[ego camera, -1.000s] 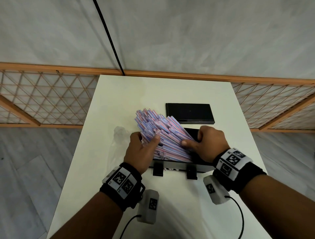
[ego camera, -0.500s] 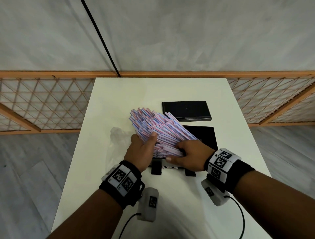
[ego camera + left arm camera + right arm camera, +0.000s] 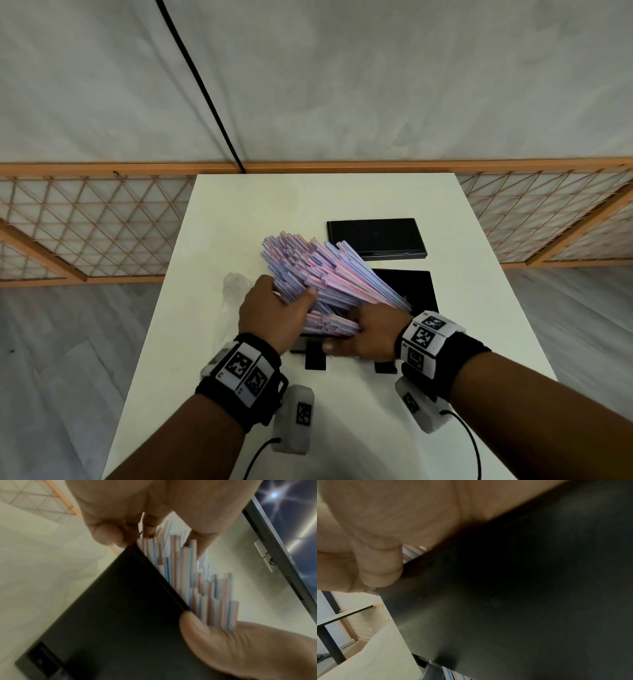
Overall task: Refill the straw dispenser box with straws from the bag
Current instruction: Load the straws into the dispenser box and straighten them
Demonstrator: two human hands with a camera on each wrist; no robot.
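A thick bundle of pink, blue and white striped straws (image 3: 325, 274) leans up and to the left out of the open black dispenser box (image 3: 414, 287) in the head view. My left hand (image 3: 274, 311) grips the bundle from the left, thumb on top. My right hand (image 3: 370, 332) curls round the straws' low ends at the box's front wall, thumb underneath. The left wrist view shows staggered straw ends (image 3: 197, 581) against the box's black wall (image 3: 120, 615). The box (image 3: 522, 601) fills the right wrist view, a curled finger (image 3: 380, 568) at its edge.
The box's black lid (image 3: 375, 238) lies flat just behind it. A clear plastic bag (image 3: 233, 284) lies crumpled left of my left hand. The white table (image 3: 308, 198) ends close on both sides, with a wooden lattice fence (image 3: 85, 222) beyond.
My right hand has slid from the box's right part toward its near left, onto the straws' low ends. The bundle has tipped a little steeper; my left hand keeps its hold.
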